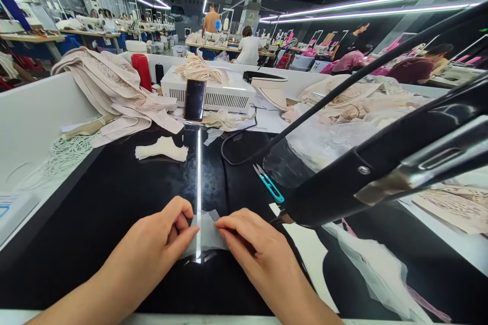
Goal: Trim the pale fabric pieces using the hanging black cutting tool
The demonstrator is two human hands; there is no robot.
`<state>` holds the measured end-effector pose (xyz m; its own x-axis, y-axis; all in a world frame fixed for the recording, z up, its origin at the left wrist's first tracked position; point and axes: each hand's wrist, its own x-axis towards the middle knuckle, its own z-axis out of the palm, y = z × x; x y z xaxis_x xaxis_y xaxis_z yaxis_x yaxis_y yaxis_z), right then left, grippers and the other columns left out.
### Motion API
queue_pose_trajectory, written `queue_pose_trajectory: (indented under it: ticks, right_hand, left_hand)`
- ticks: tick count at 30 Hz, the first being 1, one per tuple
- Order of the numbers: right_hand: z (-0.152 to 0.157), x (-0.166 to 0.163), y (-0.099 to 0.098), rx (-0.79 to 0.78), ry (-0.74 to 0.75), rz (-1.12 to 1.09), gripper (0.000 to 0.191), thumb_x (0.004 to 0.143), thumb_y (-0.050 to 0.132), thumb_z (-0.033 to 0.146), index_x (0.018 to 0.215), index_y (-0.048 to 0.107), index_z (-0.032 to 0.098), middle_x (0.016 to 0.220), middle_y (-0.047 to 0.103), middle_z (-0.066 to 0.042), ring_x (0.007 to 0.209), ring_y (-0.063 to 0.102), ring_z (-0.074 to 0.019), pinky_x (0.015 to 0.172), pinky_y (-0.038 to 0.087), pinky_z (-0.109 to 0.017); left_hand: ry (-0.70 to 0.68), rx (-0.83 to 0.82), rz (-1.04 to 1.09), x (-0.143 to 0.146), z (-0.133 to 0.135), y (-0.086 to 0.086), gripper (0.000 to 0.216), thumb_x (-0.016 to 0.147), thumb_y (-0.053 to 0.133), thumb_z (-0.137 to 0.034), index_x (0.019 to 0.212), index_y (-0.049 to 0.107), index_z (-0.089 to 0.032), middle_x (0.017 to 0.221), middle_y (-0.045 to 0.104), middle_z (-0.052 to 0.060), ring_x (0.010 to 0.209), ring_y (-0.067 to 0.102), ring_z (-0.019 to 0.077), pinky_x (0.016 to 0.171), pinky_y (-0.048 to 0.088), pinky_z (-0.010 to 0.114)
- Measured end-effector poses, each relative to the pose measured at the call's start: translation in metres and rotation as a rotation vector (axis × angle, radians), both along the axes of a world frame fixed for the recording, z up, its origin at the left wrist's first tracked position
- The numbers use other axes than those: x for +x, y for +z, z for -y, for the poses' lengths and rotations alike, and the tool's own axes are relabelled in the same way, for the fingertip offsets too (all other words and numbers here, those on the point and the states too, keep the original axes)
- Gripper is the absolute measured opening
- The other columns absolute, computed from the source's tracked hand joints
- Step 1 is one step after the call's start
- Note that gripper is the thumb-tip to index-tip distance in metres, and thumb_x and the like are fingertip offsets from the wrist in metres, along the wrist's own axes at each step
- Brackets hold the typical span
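A small sheer whitish piece point(209, 231), thin fabric or film, lies over a bright light line on the black worktop point(114, 198). My left hand point(162, 244) is closed at its left edge, thumb and curled fingers together. On the right edge, the fingertips and thumb of my right hand point(259, 249) pinch the piece. Beyond my right hand lie teal thread snips point(271, 187), their blades pointing away. Farther back on the left rests a stack of cream cut fabric pieces point(162, 149).
A black machine arm point(381, 162) slants in from the right above the worktop. Sheer scraps point(369, 259) lie beneath it. At the back, a phone point(194, 100) leans on a white vented box point(229, 96). Beige fabric point(110, 86) is heaped at left. Several people sit or stand far behind.
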<state>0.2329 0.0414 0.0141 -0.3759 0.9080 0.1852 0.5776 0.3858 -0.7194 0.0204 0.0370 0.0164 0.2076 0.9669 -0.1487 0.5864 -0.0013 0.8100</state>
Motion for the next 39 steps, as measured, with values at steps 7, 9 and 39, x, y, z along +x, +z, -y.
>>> queue_pose_trajectory:
  ticks: [7, 9, 39]
  right_hand:
    - [0.0, -0.005, -0.013, 0.254, 0.016, 0.203, 0.026, 0.103, 0.044, 0.021, 0.106, 0.069, 0.025, 0.088, 0.069, -0.002, 0.074, 0.067, -0.014, 0.06, 0.05, -0.023]
    - [0.001, -0.006, -0.017, 0.341, 0.007, 0.263, 0.027, 0.103, 0.044, 0.02, 0.104, 0.07, 0.025, 0.085, 0.069, -0.002, 0.071, 0.066, -0.0138, 0.056, 0.048, -0.022]
    - [0.0, -0.01, -0.023, 0.474, -0.034, 0.346, 0.028, 0.102, 0.045, 0.018, 0.097, 0.071, 0.024, 0.078, 0.068, 0.0, 0.068, 0.065, -0.0137, 0.054, 0.046, -0.023]
  left_hand:
    - [-0.163, 0.505, -0.422, -0.006, 0.008, -0.017, 0.026, 0.103, 0.04, -0.028, 0.081, 0.053, -0.024, 0.066, 0.059, -0.005, 0.052, 0.058, 0.0139, 0.051, 0.031, 0.026]
    - [-0.181, 0.562, -0.448, -0.005, 0.008, -0.018, 0.027, 0.104, 0.039, -0.026, 0.082, 0.054, -0.023, 0.066, 0.058, -0.005, 0.053, 0.059, 0.0139, 0.051, 0.031, 0.026]
    - [-0.371, 1.039, -0.607, 0.006, 0.014, -0.01, 0.039, 0.105, 0.029, -0.012, 0.101, 0.068, -0.013, 0.095, 0.074, 0.006, 0.088, 0.068, 0.0211, 0.084, 0.053, 0.037]
